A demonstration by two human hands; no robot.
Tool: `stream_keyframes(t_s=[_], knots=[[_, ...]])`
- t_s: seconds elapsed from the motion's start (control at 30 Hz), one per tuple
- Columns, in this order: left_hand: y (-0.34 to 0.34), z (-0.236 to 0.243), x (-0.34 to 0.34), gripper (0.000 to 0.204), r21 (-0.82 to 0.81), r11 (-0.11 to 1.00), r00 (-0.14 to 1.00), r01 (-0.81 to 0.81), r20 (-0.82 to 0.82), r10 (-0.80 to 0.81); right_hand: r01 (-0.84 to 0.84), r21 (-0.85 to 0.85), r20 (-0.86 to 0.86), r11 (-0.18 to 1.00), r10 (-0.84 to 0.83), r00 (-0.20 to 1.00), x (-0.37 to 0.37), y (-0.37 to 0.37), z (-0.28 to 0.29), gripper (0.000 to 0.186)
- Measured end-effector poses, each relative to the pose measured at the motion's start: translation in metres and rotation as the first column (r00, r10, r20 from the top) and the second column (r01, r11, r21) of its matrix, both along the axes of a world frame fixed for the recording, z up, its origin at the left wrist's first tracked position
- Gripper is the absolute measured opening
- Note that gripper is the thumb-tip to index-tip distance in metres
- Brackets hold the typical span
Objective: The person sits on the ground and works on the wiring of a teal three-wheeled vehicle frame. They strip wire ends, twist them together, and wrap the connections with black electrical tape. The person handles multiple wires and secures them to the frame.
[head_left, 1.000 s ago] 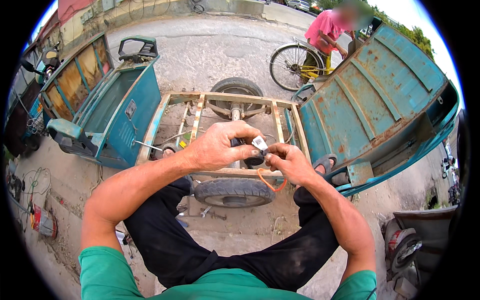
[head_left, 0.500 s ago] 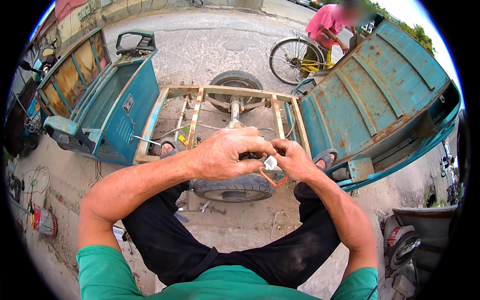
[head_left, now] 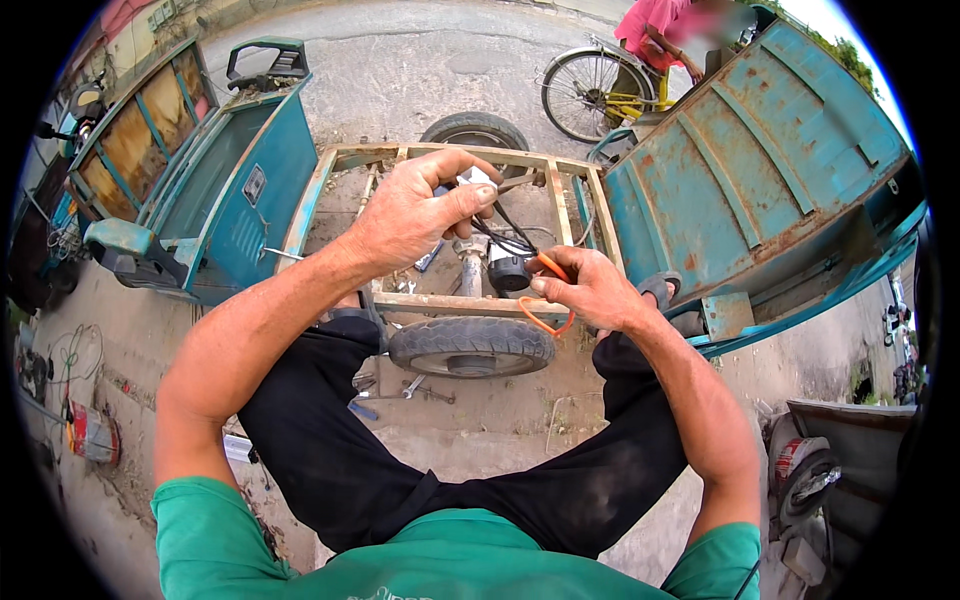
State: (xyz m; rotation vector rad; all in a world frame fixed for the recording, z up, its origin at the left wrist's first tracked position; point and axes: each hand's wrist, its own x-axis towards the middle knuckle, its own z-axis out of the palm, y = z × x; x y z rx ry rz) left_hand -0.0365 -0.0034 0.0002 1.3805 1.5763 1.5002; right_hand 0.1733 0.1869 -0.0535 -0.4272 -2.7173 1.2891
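My left hand [head_left: 425, 210] is raised above the frame, its thumb and fingers closed on a small white plug [head_left: 475, 178]. Black wires [head_left: 508, 238] hang from beside the plug toward my other hand. Lower and to the right, my right hand [head_left: 590, 290] pinches an orange cable [head_left: 546, 324], whose loop droops under the fingers. Just left of that hand is a round black part [head_left: 509, 273], beside the grey axle tube [head_left: 472, 275]. Around these lies a worn metal vehicle frame [head_left: 450, 303], with a tyre [head_left: 470, 347] at its near side.
Rusty blue-green body panels [head_left: 740, 180] lean at the right; a blue-green cab section [head_left: 240, 200] stands left. Another person in pink [head_left: 655, 35] is by a bicycle [head_left: 590, 95] at the back. Wrenches [head_left: 412, 387] lie on the ground between my legs, and a red-and-white bucket [head_left: 93, 434] sits far left.
My hands have moved apart. The left went up and left with the white plug, baring the black wires and round part; the right stays low with the orange cable.
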Motion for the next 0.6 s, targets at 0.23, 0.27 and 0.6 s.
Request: stream_keyframes(t_s=[0.23, 0.27, 0.6], knots=[[-0.012, 0.022, -0.016, 0.032, 0.199, 0.971, 0.990, -0.136, 0.055, 0.127, 0.087, 0.167, 0.174, 0.982, -0.116, 0.978, 0.001, 0.034, -0.013, 0.026], [-0.017, 0.024, -0.021, 0.032, 0.229, 0.961, 0.988, -0.153, 0.051, 0.145, 0.105, 0.177, 0.153, 0.978, -0.133, 0.979, -0.003, 0.034, -0.013, 0.026], [-0.021, 0.019, -0.044, 0.036, 0.196, 0.972, 0.992, -0.128, 0.039, 0.122, 0.356, -0.008, -0.281, 0.935, -0.343, 0.896, 0.014, 0.049, 0.002, 0.026]])
